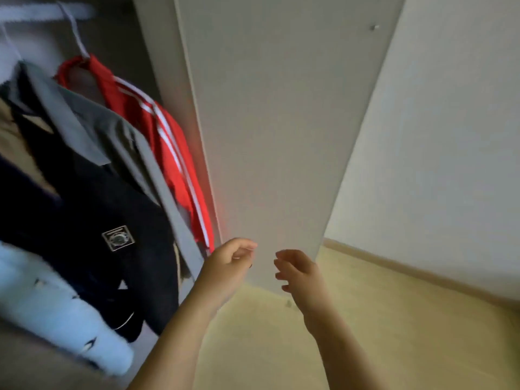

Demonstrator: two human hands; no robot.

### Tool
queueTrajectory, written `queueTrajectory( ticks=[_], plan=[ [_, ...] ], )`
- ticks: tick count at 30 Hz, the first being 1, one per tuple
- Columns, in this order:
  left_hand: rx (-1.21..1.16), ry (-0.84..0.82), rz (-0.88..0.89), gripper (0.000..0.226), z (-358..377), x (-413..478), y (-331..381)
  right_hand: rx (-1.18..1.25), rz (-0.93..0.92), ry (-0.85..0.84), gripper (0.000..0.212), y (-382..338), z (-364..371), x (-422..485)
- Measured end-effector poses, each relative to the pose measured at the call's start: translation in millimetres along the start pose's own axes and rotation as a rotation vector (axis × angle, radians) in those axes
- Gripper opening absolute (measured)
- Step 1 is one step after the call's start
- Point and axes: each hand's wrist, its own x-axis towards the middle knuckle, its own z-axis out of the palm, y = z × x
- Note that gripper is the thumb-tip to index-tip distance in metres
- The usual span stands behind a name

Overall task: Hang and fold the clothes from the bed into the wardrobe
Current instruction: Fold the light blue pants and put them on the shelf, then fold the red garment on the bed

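The wardrobe (157, 52) stands open on my left, and its white door (267, 136) is swung out in front of me, so the hanging space stays reachable. Beyond the door are a pale wall (450, 136) and a yellowish floor (394, 319). The bed and whatever clothes are left on it are out of view, so I cannot tell how much of the job remains.

Inside, the garments hang from a blurred white rail (42, 11), packed shoulder to shoulder. I judge that this keeps them uncreased. The dark navy garment (98, 209) is the largest and hangs in front. A pale blue garment (56, 305) sits low on the left. Behind the navy one are a grey shirt (118, 128) and then a red jacket (168, 153) with white stripes, which is nearest the door on a white hanger (74, 32).

My 2 hands are raised in front of the door's lower part, close together but apart. My left hand (230, 260) is just beside the hem of the red jacket, with its fingers loosely curled and empty. My right hand (295, 271) is the same, relaxed and holding nothing. I judge I am between garments.

The smallest things are a square badge (117, 238) on the navy cloth and 1 small stud (373, 27) high on the door.
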Motion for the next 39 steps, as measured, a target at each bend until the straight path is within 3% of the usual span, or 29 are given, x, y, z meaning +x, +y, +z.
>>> queueTrajectory(
  ticks=[11,16,23,34,39],
  plan=[
    [0.020,-0.621,0.249,0.018,252.3,-109.4,100.3,0.121,0.011,0.719,0.015,43.0,-246.5,-178.8],
    [0.034,-0.906,0.321,0.017,369.3,-209.8,131.8,0.159,0.074,0.961,0.009,73.3,-344.8,-286.9],
    [0.060,-1.168,0.350,0.015,490.0,-334.0,160.9,0.252,0.120,1.268,0.011,118.0,-442.1,-418.8],
    [0.187,-1.493,0.361,0.013,664.7,-445.4,191.0,0.444,0.159,1.599,0.012,172.0,-568.0,-522.6],
    [0.220,-1.554,0.406,0.012,767.8,-463.3,232.7,0.457,0.172,1.588,0.008,181.1,-678.7,-526.6]
  ],
)
